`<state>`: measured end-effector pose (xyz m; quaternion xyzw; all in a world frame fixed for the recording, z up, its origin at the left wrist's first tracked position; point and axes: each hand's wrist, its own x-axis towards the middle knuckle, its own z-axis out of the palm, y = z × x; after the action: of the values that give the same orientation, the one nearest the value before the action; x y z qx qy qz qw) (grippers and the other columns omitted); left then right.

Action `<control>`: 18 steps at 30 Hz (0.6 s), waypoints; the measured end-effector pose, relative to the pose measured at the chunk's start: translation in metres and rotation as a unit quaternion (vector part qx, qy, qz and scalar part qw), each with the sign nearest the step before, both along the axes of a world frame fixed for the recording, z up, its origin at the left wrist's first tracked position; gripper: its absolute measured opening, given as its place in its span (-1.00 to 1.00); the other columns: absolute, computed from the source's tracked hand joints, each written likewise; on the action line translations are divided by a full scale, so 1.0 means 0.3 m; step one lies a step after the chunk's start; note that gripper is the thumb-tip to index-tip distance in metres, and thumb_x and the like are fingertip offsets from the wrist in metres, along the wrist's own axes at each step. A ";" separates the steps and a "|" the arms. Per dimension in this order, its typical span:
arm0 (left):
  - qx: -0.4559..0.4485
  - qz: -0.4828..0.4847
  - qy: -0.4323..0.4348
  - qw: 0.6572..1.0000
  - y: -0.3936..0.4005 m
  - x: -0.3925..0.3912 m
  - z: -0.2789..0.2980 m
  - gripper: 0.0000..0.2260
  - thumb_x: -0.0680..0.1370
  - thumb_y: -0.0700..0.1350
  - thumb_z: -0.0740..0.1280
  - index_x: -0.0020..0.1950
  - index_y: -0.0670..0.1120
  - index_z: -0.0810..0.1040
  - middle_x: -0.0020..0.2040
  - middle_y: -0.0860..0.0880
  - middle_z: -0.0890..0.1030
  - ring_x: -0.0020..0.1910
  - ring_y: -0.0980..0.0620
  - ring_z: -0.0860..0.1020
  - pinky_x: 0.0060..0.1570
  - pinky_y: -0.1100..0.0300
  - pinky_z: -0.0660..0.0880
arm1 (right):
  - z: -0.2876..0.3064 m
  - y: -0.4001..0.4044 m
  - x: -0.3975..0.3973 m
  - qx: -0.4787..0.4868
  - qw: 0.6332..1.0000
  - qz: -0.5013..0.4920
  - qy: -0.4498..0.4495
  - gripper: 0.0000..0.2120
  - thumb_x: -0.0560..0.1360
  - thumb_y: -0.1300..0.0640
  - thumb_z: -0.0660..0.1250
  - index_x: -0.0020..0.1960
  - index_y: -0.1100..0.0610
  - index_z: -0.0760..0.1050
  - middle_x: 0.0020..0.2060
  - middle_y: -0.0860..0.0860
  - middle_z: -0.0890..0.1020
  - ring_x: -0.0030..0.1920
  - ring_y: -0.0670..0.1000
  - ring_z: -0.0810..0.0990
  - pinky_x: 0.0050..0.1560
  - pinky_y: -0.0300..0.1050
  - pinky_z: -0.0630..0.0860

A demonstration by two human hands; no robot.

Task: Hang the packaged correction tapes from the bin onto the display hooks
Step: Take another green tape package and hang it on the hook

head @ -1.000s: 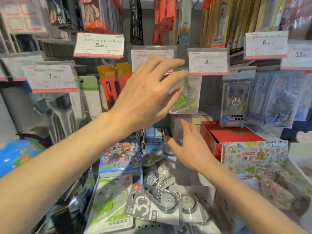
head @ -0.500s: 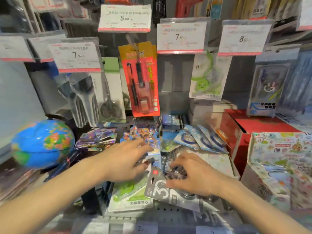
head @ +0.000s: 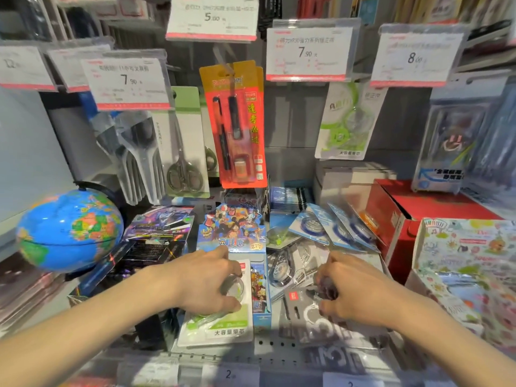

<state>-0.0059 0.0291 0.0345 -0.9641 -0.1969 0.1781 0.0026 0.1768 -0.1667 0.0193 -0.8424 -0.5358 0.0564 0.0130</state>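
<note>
Green-and-white correction tape pack [head: 216,322]: flat card, clear glossy blister, lies at front of shelf bin [head: 279,347]. Left hand [head: 208,283] on it, fingers curled over blister (grip closed). Right hand [head: 351,291] fingers pinched on grey pack [head: 310,317], matte card. Matching green pack [head: 346,121] hangs on hook.

A globe [head: 68,230] is set at the far left of the shelf, with a card box [head: 233,233] to its right. Before that box a correction tape pack [head: 220,322] is laid flat under the left hand [head: 208,280]. To the right, a second pack [head: 307,311] is lain beneath the right hand [head: 354,291], with more packs [head: 329,227] piled behind it. Above and behind these, one tape pack [head: 346,121] is hung below a price tag [head: 307,51], right of a hung pen set [head: 237,127] and scissors [head: 185,152].
</note>
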 end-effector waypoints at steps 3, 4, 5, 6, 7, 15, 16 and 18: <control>0.000 0.006 -0.006 1.000 0.003 0.001 -0.004 -0.43 0.54 0.31 0.31 0.47 0.09 0.40 0.22 0.02 0.39 0.20 -0.13 0.51 0.25 -0.02 0.47 | -0.007 -0.012 0.001 -0.011 1.000 0.000 0.000 -0.60 0.42 -0.13 0.40 0.20 -0.01 0.50 0.03 -0.07 0.43 0.11 0.01 0.47 0.14 -0.05 0.47; 0.000 0.005 -0.009 1.000 0.002 0.001 -0.004 -0.43 0.54 0.30 0.31 0.49 0.09 0.40 0.22 0.03 0.39 0.21 -0.13 0.50 0.24 0.01 0.46 | -0.008 -0.013 0.002 -0.011 1.000 0.001 0.000 -0.58 0.42 -0.14 0.40 0.21 -0.01 0.50 0.05 -0.07 0.44 0.13 0.01 0.47 0.16 -0.05 0.46; 0.001 0.004 -0.013 1.000 0.001 0.000 -0.005 -0.43 0.54 0.29 0.32 0.49 0.10 0.39 0.23 0.04 0.39 0.21 -0.12 0.50 0.23 0.03 0.46 | -0.007 -0.016 0.003 -0.010 1.000 0.002 0.001 -0.57 0.42 -0.16 0.40 0.23 -0.01 0.49 0.06 -0.06 0.44 0.15 0.01 0.47 0.17 -0.05 0.46; 0.003 0.001 -0.017 1.000 0.000 -0.001 -0.006 -0.44 0.55 0.28 0.32 0.49 0.10 0.39 0.22 0.05 0.39 0.21 -0.12 0.51 0.21 0.04 0.46 | -0.006 -0.020 0.003 -0.009 1.000 0.001 0.000 -0.55 0.43 -0.18 0.40 0.25 -0.01 0.48 0.08 -0.06 0.44 0.17 0.01 0.46 0.19 -0.05 0.45; 0.005 -0.002 -0.020 1.000 -0.001 -0.002 -0.006 -0.45 0.54 0.28 0.32 0.48 0.10 0.40 0.21 0.06 0.40 0.20 -0.11 0.51 0.20 0.04 0.46 | -0.003 -0.024 0.004 -0.011 1.000 0.002 -0.002 -0.53 0.44 -0.19 0.39 0.27 -0.01 0.47 0.10 -0.06 0.44 0.19 0.01 0.46 0.20 -0.05 0.44; 0.019 -0.026 -0.102 0.994 -0.003 -0.017 -0.001 -0.51 0.52 0.31 0.29 0.40 0.17 0.41 0.14 0.13 0.39 -0.02 0.06 0.43 0.17 0.04 0.45 | -0.001 -0.051 0.012 0.016 1.000 0.011 -0.006 -0.42 0.43 -0.30 0.37 0.35 -0.03 0.43 0.12 -0.08 0.43 0.23 -0.02 0.43 0.24 -0.10 0.41; 0.019 -0.030 -0.120 0.992 -0.002 -0.018 0.002 -0.50 0.52 0.31 0.29 0.42 0.19 0.39 0.15 0.14 0.38 -0.03 0.07 0.42 0.16 0.06 0.45 | 0.007 -0.052 0.015 0.031 0.999 0.010 0.003 -0.44 0.44 -0.29 0.37 0.34 -0.04 0.44 0.13 -0.09 0.43 0.23 -0.04 0.43 0.26 -0.13 0.39; 0.017 -0.037 -0.151 0.988 -0.002 -0.013 0.009 -0.49 0.52 0.32 0.28 0.44 0.21 0.37 0.17 0.16 0.36 -0.01 0.05 0.48 0.14 0.05 0.45 | 0.027 -0.049 0.019 0.069 0.997 0.004 0.018 -0.52 0.47 -0.27 0.35 0.30 -0.07 0.46 0.13 -0.13 0.46 0.22 -0.08 0.45 0.26 -0.19 0.37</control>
<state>-0.0098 0.0284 0.0371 -0.9864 -0.1623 0.0266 -0.0047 0.1824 -0.1815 0.0272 -0.8363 -0.5412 0.0340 0.0804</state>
